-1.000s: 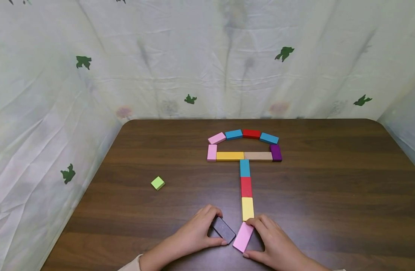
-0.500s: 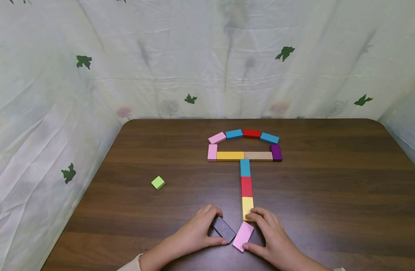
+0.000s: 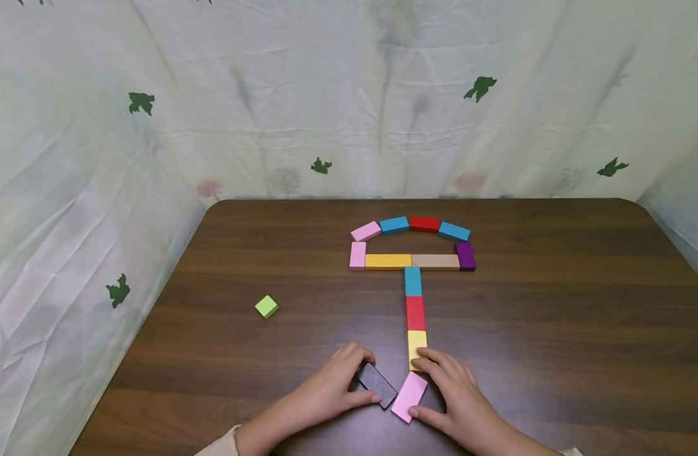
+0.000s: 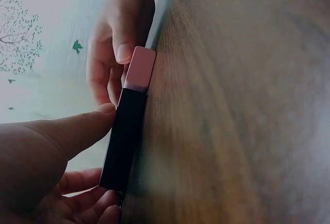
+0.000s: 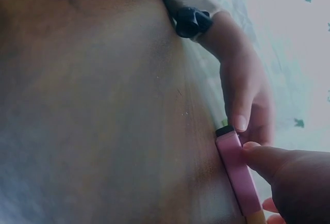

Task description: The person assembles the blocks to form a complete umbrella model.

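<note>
My left hand [image 3: 332,386] grips a dark grey block [image 3: 377,385] lying slantwise on the table, thumb at its near end and fingers at its far end. Close beside it lies a tilted pink block [image 3: 409,397], the two meeting at their near ends in the left wrist view. My right hand [image 3: 460,396] has its thumb tip against the pink block's near right side. Its fingertips rest on the near part of a yellow block [image 3: 415,342]. Beyond that, a red block [image 3: 415,313] and a blue block [image 3: 413,282] continue a straight line.
At the line's far end, an orange-yellow block [image 3: 387,261] and a tan block [image 3: 435,261] form a crossbar. Above them several blocks arch, among them a red one [image 3: 424,224] and a purple one [image 3: 465,256]. A small lime-green block [image 3: 266,306] lies on the left.
My right fingertips have moved off the pink block's far corner onto the yellow block, and the thumb has shifted up its side. The left hand stays on the grey block.
</note>
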Motion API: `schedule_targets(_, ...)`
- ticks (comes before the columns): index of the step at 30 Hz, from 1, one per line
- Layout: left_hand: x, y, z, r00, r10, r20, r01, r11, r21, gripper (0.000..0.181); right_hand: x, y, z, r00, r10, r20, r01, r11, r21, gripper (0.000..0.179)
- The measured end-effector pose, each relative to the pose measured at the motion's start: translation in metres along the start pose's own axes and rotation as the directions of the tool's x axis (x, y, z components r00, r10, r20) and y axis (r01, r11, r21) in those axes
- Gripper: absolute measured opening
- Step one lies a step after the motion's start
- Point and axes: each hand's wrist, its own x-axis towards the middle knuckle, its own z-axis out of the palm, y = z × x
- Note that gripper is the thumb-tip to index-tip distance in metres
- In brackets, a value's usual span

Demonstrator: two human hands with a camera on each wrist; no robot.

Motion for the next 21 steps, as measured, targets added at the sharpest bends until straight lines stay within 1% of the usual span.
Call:
schedule_targets(4,0.0003,-0.0007,-0.0007,1.0,-0.009,0.004,0.009,1.0,-0.018,0.04,0.0002,-0.0005,-0.0001,1.0,-0.008,-0.01,0.008,1.0,-0.002,0.06)
schedule_targets(9,0.0014,-0.003,-0.0006,1.0,-0.004,-0.004,0.003,0.999,-0.035,0.04,0.0005,-0.001,-0.0007,1.0,-0.017,-0.018,0.017,1.0,-0.006,0.06)
schedule_targets(16,0.003,-0.0055,-0.0005,1.0,0.021,-0.019,-0.022,0.999,-0.049,0.039,0.0013,-0.0031,-0.0029,0.999,0.035,0.029,-0.035,0.999,0.006,0.06)
schedule_targets(21,0.0038,-0.006,-0.0008,0.999,0.039,-0.008,-0.039,0.999,-0.036,0.039,0.0017,-0.0039,-0.0035,0.997,0.053,0.048,-0.053,0.999,0.005,0.061)
